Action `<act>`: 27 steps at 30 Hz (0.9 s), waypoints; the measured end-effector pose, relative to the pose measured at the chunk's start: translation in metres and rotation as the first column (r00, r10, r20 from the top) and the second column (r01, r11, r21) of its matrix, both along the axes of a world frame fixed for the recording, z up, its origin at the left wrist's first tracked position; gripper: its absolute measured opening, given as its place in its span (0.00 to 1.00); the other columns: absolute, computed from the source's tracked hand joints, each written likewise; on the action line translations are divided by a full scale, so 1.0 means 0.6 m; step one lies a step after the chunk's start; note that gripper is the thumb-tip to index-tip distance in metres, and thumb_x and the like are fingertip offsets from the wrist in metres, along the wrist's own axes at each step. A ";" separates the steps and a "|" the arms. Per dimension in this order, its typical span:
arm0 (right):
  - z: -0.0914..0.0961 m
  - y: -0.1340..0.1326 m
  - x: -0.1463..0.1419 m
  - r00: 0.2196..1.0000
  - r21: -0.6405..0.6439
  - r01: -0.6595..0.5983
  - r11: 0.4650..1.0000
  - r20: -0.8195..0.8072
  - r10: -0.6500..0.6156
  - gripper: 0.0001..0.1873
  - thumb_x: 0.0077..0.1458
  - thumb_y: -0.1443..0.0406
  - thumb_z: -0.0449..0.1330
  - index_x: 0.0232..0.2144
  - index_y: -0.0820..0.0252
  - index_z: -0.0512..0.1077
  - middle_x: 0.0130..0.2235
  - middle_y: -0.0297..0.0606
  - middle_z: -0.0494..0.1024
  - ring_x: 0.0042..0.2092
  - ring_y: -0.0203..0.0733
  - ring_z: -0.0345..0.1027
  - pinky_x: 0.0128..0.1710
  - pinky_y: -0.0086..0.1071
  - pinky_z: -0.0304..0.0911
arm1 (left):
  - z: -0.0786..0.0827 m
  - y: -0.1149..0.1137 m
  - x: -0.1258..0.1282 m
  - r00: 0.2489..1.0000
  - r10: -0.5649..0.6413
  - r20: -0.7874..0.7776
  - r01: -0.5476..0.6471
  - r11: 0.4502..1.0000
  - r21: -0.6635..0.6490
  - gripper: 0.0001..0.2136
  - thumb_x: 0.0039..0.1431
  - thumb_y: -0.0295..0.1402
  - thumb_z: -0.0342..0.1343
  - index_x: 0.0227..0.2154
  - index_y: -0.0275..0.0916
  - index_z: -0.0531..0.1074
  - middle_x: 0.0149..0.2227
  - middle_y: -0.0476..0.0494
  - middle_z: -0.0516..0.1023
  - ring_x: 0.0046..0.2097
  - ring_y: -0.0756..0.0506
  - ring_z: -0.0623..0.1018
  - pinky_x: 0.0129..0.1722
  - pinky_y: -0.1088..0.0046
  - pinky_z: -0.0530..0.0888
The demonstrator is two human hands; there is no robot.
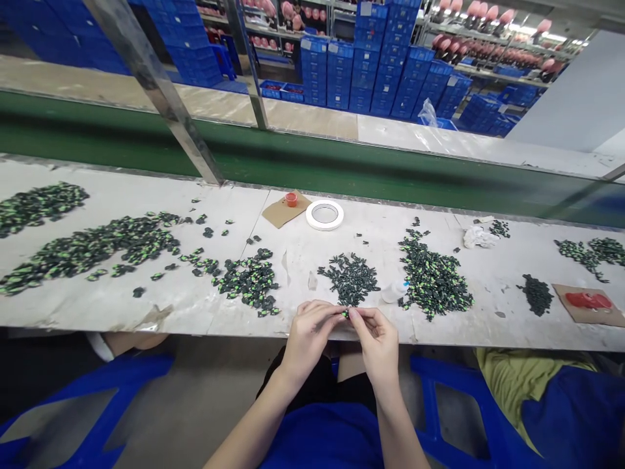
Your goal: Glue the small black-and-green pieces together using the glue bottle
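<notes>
One part [346, 314], probably light, stiff and slippery, is calling for an edge grip between left fingers [328, 313] and right fingers [359, 322], both pinching it.

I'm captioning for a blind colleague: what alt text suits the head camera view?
A person's left hand and right hand hold a small black-and-green part together at the near edge of a white table. Piles of dark parts lie around, a tape roll and a red cup on cardboard sit farther back, and blue crates are stacked beyond.
</notes>
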State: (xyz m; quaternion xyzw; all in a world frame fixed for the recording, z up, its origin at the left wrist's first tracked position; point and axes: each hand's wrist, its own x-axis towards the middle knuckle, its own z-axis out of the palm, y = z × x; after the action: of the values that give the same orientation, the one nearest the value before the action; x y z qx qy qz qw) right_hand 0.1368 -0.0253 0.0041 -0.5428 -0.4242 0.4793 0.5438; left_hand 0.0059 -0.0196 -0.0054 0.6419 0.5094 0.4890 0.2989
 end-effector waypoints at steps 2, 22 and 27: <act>0.002 -0.001 0.002 1.000 0.004 -0.007 1.000 0.006 0.007 0.14 0.49 0.54 0.66 0.28 0.61 0.77 0.29 0.40 0.82 0.34 0.45 0.78 0.37 0.37 0.75 | 0.002 -0.001 -0.001 1.000 -0.007 -0.001 0.007 1.000 -0.001 0.08 0.62 0.34 0.55 0.35 0.44 0.79 0.34 0.45 0.83 0.37 0.44 0.79 0.41 0.64 0.72; 0.015 0.007 0.044 0.940 0.254 -0.251 0.934 0.295 0.172 0.16 0.54 0.66 0.62 0.46 0.58 0.72 0.36 0.39 0.83 0.38 0.42 0.79 0.41 0.36 0.76 | 0.028 -0.006 0.002 0.994 -0.023 0.108 0.038 0.989 -0.142 0.06 0.55 0.32 0.60 0.35 0.43 0.78 0.36 0.45 0.82 0.40 0.44 0.80 0.44 0.66 0.75; 0.030 0.019 0.063 0.873 0.258 -0.387 0.885 0.411 0.261 0.18 0.54 0.67 0.61 0.49 0.56 0.70 0.34 0.35 0.81 0.39 0.41 0.78 0.44 0.36 0.74 | 0.046 0.002 -0.007 0.993 -0.113 0.023 0.115 0.988 -0.100 0.04 0.56 0.31 0.59 0.33 0.44 0.79 0.35 0.46 0.82 0.40 0.44 0.80 0.44 0.66 0.73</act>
State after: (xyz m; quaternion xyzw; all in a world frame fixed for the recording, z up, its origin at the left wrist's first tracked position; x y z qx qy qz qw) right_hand 0.1747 -0.0142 0.0223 -0.4424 -0.6782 0.3770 0.4496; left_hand 0.0017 -0.0186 0.0222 0.6496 0.4934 0.4502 0.3631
